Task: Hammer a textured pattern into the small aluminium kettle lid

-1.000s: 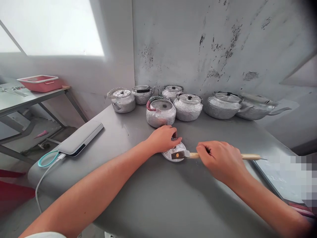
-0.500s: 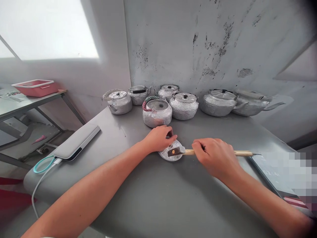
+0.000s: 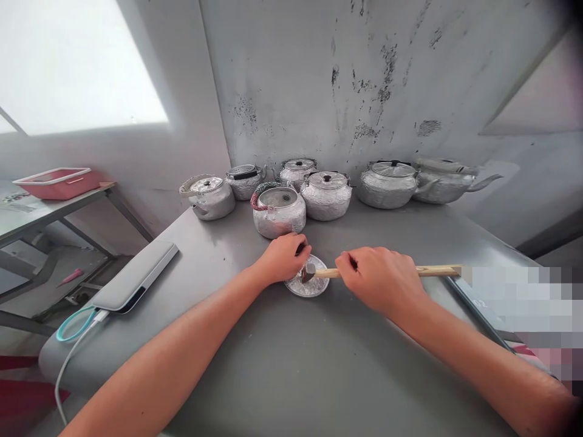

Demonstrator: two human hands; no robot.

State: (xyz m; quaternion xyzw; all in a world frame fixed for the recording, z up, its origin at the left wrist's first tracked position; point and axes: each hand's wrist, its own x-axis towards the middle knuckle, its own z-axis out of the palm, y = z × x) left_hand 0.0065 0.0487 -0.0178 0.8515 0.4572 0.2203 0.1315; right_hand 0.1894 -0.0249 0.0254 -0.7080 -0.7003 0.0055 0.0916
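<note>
A round silver-coloured metal lid (image 3: 319, 287) with a crinkled surface lies flat on the grey table. At its far left edge, my left hand (image 3: 285, 258) is closed on it; the fingertips are partly hidden. My right hand (image 3: 382, 276) is wrapped round the wooden handle of a hammer (image 3: 308, 272). The hammer's dark head is over the middle of the lid, close to my left fingers; whether it touches the metal I cannot tell. Just behind the lid stands an open metal kettle (image 3: 280, 220) with a red and green wrapped handle.
Several dented metal kettles (image 3: 326, 203) line the back of the table (image 3: 282, 364) by the stained wall. On the left lies a power bank (image 3: 136, 276) with a white cable. A tablet-like device (image 3: 478, 309) is at right. A pink basket (image 3: 61, 185) stands on a side table.
The hammer has turned in my right hand, so its head now points differently over the lid. My left hand stays at the lid. The whole view has shifted slightly.
</note>
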